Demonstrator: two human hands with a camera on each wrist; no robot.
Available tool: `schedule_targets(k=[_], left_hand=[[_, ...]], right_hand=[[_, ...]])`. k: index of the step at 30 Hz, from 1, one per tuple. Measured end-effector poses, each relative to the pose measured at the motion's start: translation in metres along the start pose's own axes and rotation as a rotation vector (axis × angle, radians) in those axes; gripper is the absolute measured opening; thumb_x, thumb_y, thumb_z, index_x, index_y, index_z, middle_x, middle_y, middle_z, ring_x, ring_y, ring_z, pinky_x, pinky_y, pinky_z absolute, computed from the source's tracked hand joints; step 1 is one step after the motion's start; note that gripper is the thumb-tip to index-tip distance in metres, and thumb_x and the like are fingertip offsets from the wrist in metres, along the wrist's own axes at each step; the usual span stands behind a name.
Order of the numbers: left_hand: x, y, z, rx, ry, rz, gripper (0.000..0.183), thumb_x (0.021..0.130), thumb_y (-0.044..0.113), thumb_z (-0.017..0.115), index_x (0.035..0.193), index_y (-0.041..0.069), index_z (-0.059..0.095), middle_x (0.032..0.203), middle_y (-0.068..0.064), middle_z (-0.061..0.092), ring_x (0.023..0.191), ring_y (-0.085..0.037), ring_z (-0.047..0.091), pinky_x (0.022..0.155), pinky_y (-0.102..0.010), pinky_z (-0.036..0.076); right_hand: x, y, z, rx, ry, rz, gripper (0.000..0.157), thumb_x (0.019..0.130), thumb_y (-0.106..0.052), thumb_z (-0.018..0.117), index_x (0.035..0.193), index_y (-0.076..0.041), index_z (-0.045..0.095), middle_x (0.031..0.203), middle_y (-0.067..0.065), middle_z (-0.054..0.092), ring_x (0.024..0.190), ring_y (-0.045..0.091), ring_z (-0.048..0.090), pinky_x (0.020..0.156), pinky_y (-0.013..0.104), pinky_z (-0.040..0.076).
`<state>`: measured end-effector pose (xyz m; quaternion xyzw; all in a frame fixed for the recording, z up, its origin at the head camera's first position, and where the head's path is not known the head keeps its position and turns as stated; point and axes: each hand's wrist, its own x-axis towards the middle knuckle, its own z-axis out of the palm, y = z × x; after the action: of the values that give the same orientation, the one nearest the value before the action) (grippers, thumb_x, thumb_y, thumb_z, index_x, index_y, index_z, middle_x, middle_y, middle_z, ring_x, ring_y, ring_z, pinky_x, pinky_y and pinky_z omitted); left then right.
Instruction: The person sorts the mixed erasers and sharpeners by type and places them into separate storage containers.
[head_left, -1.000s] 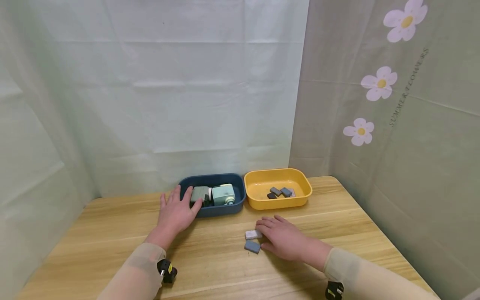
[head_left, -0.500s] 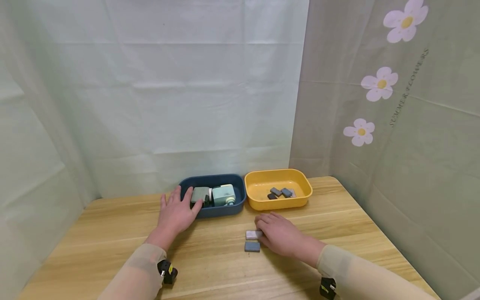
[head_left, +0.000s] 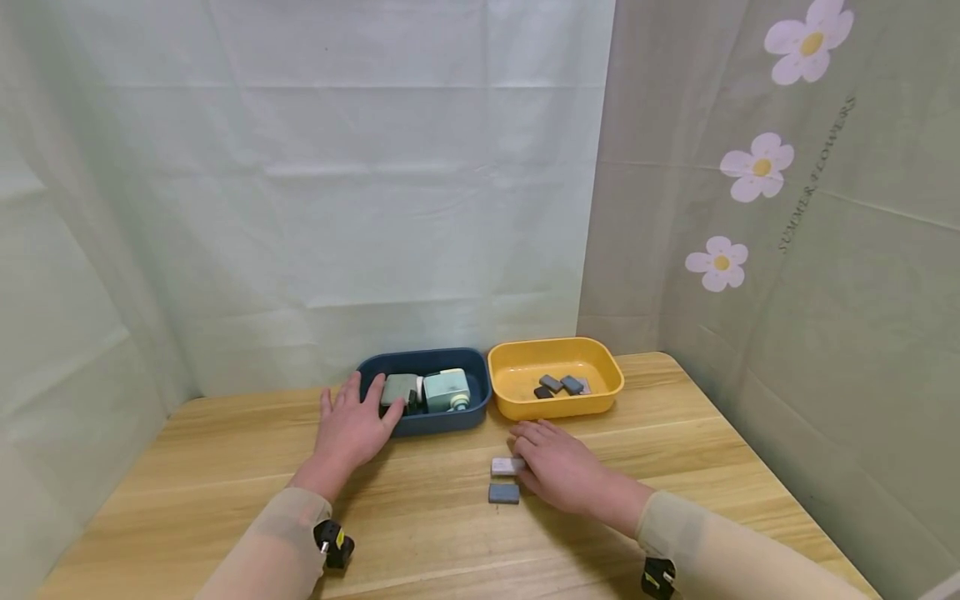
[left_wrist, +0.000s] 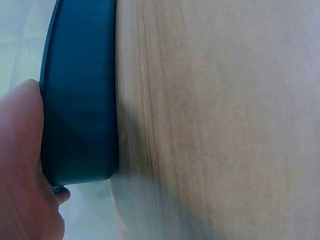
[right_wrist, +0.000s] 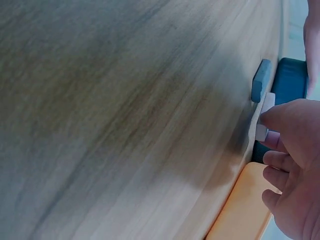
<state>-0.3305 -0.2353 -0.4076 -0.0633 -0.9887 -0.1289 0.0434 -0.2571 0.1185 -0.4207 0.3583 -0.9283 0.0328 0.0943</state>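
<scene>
My right hand (head_left: 562,471) pinches a small pale rectangular block (head_left: 505,467) between thumb and index finger, low over the table. The pinch shows closely in the right wrist view, where the pale block (right_wrist: 269,102) sticks out past the thumb. Just on the near side of it lies a similar blue-grey block (head_left: 503,494), flat on the wood. My left hand (head_left: 352,422) rests at the left end of a dark blue tray (head_left: 442,423), fingers spread over its rim. In the left wrist view the thumb lies along the tray's wall (left_wrist: 80,100).
Inside the blue tray sit a grey-green boxy item (head_left: 400,388) and a pale teal one (head_left: 447,388) with a round spout-like part. Beside it stands a yellow tray (head_left: 558,408) with several small blocks (head_left: 572,385). Curtains (head_left: 420,208) rise behind and beside the table.
The right hand's fingers have drawn in on the pale block, which has shifted slightly away. The blue-grey block has turned to lie parallel with it. The left hand has not moved.
</scene>
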Motion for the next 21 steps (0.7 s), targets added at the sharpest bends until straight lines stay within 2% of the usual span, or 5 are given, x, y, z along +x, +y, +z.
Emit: schedule_targets(k=[7, 14, 21], left_hand=[[0.001, -0.003, 0.000, -0.001, -0.007, 0.001, 0.082, 0.114, 0.061, 0.041, 0.174, 0.005, 0.031, 0.176, -0.038, 0.016, 0.161, -0.059, 0.020, 0.128, -0.076, -0.001], [0.002, -0.002, 0.001, -0.006, -0.011, 0.001, 0.083, 0.114, 0.062, 0.041, 0.174, 0.006, 0.031, 0.176, -0.037, 0.016, 0.161, -0.058, 0.019, 0.128, -0.076, -0.002], [0.004, -0.004, 0.003, -0.011, -0.013, -0.002, 0.083, 0.114, 0.060, 0.042, 0.174, 0.004, 0.029, 0.177, -0.037, 0.015, 0.162, -0.058, 0.019, 0.128, -0.075, -0.002]], right_hand=[[0.000, 0.001, -0.004, 0.008, 0.035, -0.009, 0.025, 0.107, -0.025, 0.075, 0.124, -0.007, 0.072, 0.150, 0.017, 0.065, 0.144, 0.034, 0.060, 0.123, 0.055, 0.044], [-0.001, 0.001, -0.012, 0.043, 0.012, 0.021, 0.029, 0.108, -0.025, 0.075, 0.131, -0.007, 0.073, 0.158, 0.017, 0.060, 0.150, 0.034, 0.055, 0.126, 0.055, 0.038], [0.001, 0.003, -0.022, 0.024, 0.064, 0.012, 0.019, 0.104, -0.023, 0.081, 0.114, -0.009, 0.072, 0.154, 0.018, 0.063, 0.147, 0.034, 0.058, 0.125, 0.054, 0.041]])
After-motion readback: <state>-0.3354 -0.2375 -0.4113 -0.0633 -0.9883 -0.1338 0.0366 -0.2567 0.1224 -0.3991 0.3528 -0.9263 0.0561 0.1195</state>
